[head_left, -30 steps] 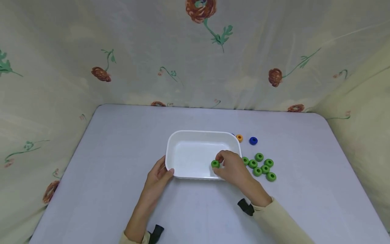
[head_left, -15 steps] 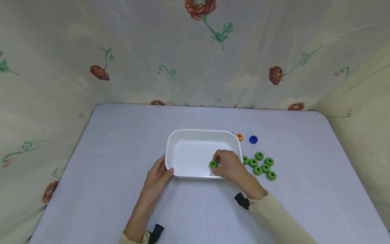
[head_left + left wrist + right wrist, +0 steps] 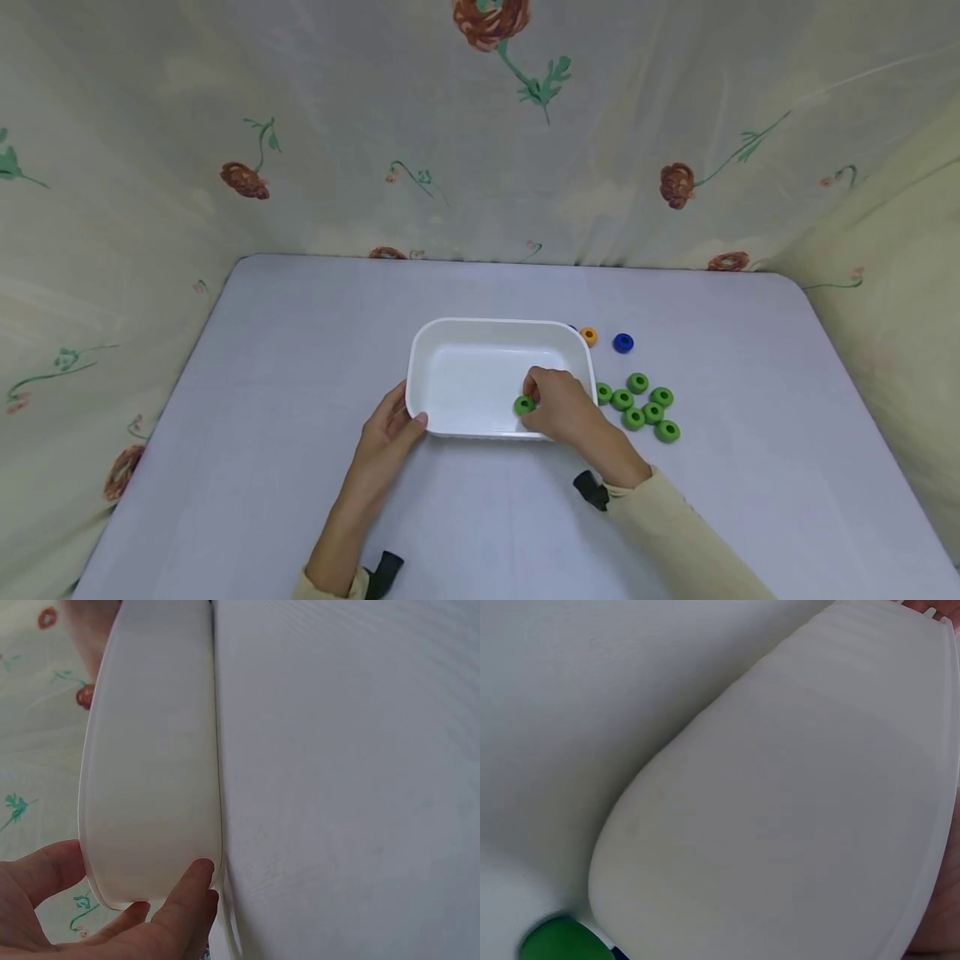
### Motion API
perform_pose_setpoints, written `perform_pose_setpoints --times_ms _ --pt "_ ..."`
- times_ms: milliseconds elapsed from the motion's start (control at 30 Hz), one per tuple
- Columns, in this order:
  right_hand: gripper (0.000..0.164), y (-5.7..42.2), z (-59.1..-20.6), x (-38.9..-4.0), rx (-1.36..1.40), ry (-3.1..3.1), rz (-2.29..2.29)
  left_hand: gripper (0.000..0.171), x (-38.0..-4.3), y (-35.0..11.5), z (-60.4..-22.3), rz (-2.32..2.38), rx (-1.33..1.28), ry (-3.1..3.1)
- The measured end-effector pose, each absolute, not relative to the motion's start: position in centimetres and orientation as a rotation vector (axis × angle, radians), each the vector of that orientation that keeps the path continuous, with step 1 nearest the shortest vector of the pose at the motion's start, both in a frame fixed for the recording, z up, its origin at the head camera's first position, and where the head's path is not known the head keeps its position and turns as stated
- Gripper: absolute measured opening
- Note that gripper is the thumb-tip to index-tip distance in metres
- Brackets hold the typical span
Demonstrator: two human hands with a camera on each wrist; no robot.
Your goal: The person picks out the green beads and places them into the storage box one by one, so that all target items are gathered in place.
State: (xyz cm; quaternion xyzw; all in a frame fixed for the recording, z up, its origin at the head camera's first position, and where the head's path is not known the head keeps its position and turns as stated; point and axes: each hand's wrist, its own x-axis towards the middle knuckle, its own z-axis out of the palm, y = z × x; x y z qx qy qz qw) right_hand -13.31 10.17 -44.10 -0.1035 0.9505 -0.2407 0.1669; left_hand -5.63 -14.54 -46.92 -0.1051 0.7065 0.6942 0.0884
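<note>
A shallow white plastic tray [image 3: 465,333] with rounded corners lies on the table. My left hand [image 3: 384,435] holds its near left corner, thumb at the rim and fingers along the outer wall; the left wrist view shows fingertips [image 3: 202,868] against that wall [image 3: 150,765]. Inside the tray's right part, my right hand [image 3: 566,407] pinches a green ring-shaped bead [image 3: 524,405] between thumb and fingers, hole facing up. In the right wrist view the tray's outer side [image 3: 780,795] hides most of that hand and the bead.
Several loose green beads [image 3: 652,413] lie on the white-covered table [image 3: 300,333] right of the tray. Behind them are an orange bead [image 3: 588,336] and a blue bead [image 3: 623,342]; another blue one is mostly hidden by the rim. A flowered curtain [image 3: 330,150] stands behind the table.
My right hand has shifted slightly left inside the tray with the green bead, then nearly stopped. My left hand keeps its hold on the corner.
</note>
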Motion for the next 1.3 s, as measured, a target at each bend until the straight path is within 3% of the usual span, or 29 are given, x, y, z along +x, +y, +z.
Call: perform_pose_setpoints --times_ms 333,600,967,1300 --pt "0.033 10.5 -42.9 -13.3 -0.287 2.705 -0.66 0.063 -5.7 -14.5 -47.0 2.068 -0.311 2.105" --pt "0.034 14.1 -40.4 -11.8 -0.253 2.789 -0.899 0.061 -5.6 -14.4 -46.9 2.058 -0.295 2.126" --pt "0.041 23.2 -42.5 -9.6 0.267 2.877 -1.097 0.061 -5.6 -14.6 -46.7 2.027 -0.301 2.142" --pt "0.042 26.0 -45.4 -7.7 0.578 2.844 -1.158 0.06 -5.6 -14.4 -46.6 2.021 -0.329 2.129"
